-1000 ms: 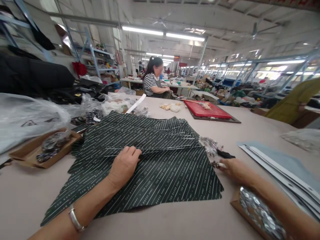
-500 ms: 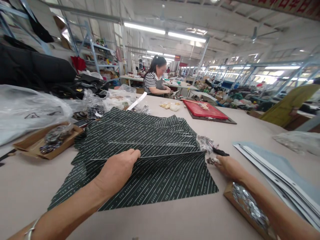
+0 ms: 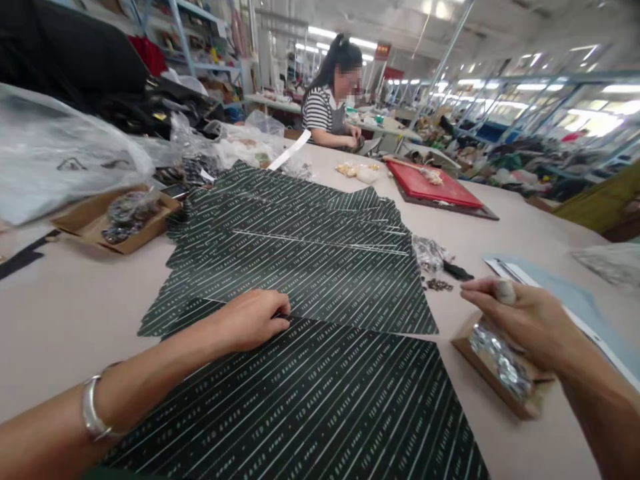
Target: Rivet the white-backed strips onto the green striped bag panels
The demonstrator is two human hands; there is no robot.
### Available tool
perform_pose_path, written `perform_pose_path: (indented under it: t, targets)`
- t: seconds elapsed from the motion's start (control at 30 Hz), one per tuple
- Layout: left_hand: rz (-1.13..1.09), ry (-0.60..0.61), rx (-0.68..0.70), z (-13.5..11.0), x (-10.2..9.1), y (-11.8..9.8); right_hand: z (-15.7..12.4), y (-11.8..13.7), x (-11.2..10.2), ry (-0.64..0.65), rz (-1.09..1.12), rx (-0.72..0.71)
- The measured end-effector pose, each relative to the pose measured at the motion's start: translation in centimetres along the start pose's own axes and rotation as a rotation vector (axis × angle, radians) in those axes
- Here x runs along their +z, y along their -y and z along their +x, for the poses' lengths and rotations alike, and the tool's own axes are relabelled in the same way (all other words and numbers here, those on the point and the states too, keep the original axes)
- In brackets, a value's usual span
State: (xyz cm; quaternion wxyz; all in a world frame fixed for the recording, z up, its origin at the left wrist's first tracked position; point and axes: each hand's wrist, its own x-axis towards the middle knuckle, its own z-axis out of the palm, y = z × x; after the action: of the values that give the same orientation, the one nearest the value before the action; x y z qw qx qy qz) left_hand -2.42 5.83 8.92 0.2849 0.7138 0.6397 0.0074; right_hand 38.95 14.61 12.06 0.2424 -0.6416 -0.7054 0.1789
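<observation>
A fanned stack of dark green sheets with white striped lettering (image 3: 310, 247) lies on the beige table (image 3: 75, 313). One such sheet (image 3: 310, 407) sits apart from the stack, close to me. My left hand (image 3: 253, 320) pinches the far edge of that near sheet, fingers closed on it. My right hand (image 3: 520, 320) hovers above a small cardboard box of shiny metal pieces (image 3: 500, 370), fingers pinched on something small that I cannot make out. A few small dark metal pieces (image 3: 439, 285) lie loose beside the stack.
A cardboard tray of bagged hardware (image 3: 117, 217) and clear plastic bags (image 3: 60, 157) sit at left. A red board (image 3: 433, 188) lies farther back. Grey-blue sheets (image 3: 575, 303) lie at right. A person in a striped top (image 3: 330, 110) sits at the table's far end.
My left hand has pulled one striped sheet off the stack toward me. My right hand has lifted from the table and moved over the small box.
</observation>
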Motion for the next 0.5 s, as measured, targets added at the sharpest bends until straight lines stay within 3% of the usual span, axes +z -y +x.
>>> perform_pose_path:
  t: [0.13, 0.23, 0.37, 0.5]
  targets:
    - [-0.037, 0.075, 0.036, 1.1, 1.0, -0.8, -6.2, 6.4, 3.7, 0.393, 0.323, 0.295]
    - [-0.067, 0.138, 0.072, 1.7, 1.4, -2.0, -8.8, 9.4, 7.6, 0.578, 0.442, 0.382]
    - [-0.104, 0.21, 0.084, 2.2, 1.8, -3.4, -9.4, 10.6, 11.2, 0.714, 0.537, 0.391]
    - [-0.162, 0.314, 0.086, 2.6, 1.5, -4.3, -9.0, 10.3, 12.2, 0.727, 0.578, 0.356]
